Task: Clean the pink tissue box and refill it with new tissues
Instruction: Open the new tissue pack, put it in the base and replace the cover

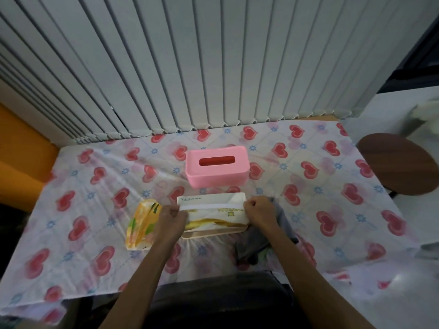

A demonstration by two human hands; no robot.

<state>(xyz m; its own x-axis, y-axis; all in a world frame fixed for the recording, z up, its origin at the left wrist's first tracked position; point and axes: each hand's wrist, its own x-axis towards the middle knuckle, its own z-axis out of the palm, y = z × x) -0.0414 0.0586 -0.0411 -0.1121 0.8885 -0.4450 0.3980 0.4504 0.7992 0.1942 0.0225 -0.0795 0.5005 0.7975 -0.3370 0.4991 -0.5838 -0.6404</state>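
Both hands closed on the tissue pack [213,211], one at each end: left hand [171,216] pinches the left edge, right hand [259,210] fisted on the right edge, wrapper pulled taut btwn them. Looks like the pack is being torn or spread open along its top seam; a white strip shows there. Pack lies near the table's front edge, resting on what seems a pale flat tray or base [213,233], can't tell exactly.

Handling, my guess: pack is light, soft, squashy; film wrapper thin, slick, crinkly, so grip at the ends or seam, not the middle, else tissues bunch. Tissues tear easily, lift as one stack.

Pink box [217,166] sits just behind the pack, apart from it, upright, slot on top, looks empty. Hard smooth plastic, rounded corners, light, prob. slides on cloth; hold by the sides.

Left of pack: crumpled yellow printed wrapper [140,225]. Right, under the right wrist: grey cloth [266,243], limp. Tablecloth [95,186] w/ red hearts, wrinkled.
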